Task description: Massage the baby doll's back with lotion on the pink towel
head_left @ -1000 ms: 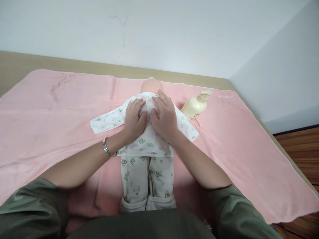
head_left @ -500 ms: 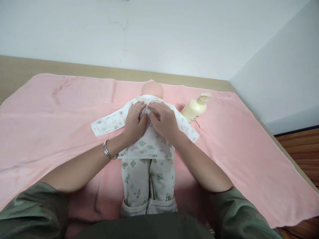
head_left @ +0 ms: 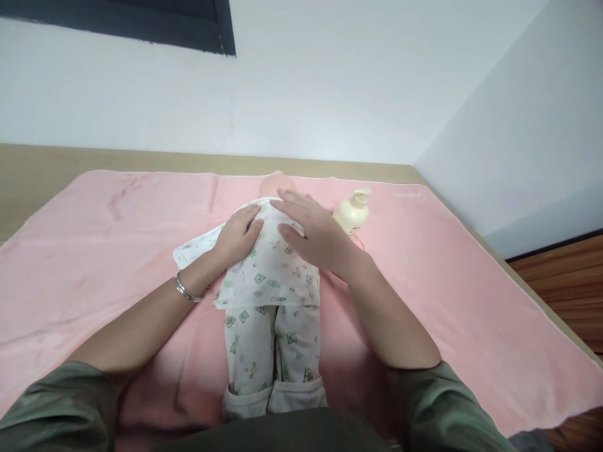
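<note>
A baby doll (head_left: 276, 276) in a white printed top and matching trousers lies face down, its bare head (head_left: 273, 185) at the far end. My left hand (head_left: 239, 233) rests on the left side of the doll's upper back, fingers stretched out and thumb apart. Over the right shoulder, my right hand (head_left: 316, 233) appears raised with its fingers spread, partly covering the head; I cannot tell whether it touches the cloth. My right hand and forearm hide the doll's right sleeve. Neither hand holds anything.
A pink blanket (head_left: 447, 301) is spread under the doll over a wooden table (head_left: 38, 169). A cream pump bottle (head_left: 352, 215) leans on the blanket right of the doll's head. White walls (head_left: 330, 81) stand behind and to the right.
My hands have moved apart from the middle of the upper back. The right hand has lifted towards the head and shoulder, the left has shifted outward. The camera view has tilted up.
</note>
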`<state>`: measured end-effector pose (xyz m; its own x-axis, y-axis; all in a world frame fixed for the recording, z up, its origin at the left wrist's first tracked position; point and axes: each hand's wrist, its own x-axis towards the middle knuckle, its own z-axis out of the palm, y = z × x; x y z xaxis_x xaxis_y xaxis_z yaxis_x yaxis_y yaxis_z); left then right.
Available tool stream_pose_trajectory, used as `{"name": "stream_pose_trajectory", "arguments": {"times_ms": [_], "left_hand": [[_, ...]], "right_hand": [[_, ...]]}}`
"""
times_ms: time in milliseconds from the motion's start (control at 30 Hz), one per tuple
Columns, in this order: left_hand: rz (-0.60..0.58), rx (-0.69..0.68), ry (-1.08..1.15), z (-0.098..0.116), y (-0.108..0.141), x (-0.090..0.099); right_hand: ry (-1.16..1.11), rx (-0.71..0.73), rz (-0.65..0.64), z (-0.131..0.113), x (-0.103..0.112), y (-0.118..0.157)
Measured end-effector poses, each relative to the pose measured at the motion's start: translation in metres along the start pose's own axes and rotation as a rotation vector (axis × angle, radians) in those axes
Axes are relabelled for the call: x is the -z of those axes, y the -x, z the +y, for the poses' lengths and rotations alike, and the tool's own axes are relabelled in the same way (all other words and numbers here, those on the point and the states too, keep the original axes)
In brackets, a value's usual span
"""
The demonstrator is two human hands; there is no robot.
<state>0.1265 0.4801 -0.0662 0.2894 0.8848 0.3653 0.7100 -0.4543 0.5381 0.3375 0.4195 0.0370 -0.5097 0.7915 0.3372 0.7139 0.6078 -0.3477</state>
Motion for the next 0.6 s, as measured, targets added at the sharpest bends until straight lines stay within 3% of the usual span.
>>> {"name": "stream_pose_trajectory", "arguments": {"times_ms": [133, 267, 367, 433, 500, 600], "left_hand": [[-0.038, 0.122, -0.022, 0.028, -0.004, 0.006], [-0.058, 0.101, 0.184, 0.080, -0.007, 0.010], [-0.124, 0.175, 0.631, 0.120, -0.018, 0.007], [-0.168, 0.329, 1.104, 0.141, -0.032, 0.003], [-0.244, 0.489, 1.485, 0.155, -0.048, -0.003], [-0.288, 0.577, 1.821, 0.168, -0.067, -0.008]], "right_hand": [[-0.041, 0.022, 0.285, 0.009, 0.052, 0.023], [0.013, -0.115, 0.463, 0.046, 0.067, 0.029], [0.144, -0.323, 0.501, 0.070, 0.060, 0.018], [0.253, -0.407, 0.471, 0.076, 0.052, 0.009], [0.354, -0.435, 0.415, 0.076, 0.044, 0.003], [0.427, -0.490, 0.316, 0.073, 0.034, -0.003]]}}
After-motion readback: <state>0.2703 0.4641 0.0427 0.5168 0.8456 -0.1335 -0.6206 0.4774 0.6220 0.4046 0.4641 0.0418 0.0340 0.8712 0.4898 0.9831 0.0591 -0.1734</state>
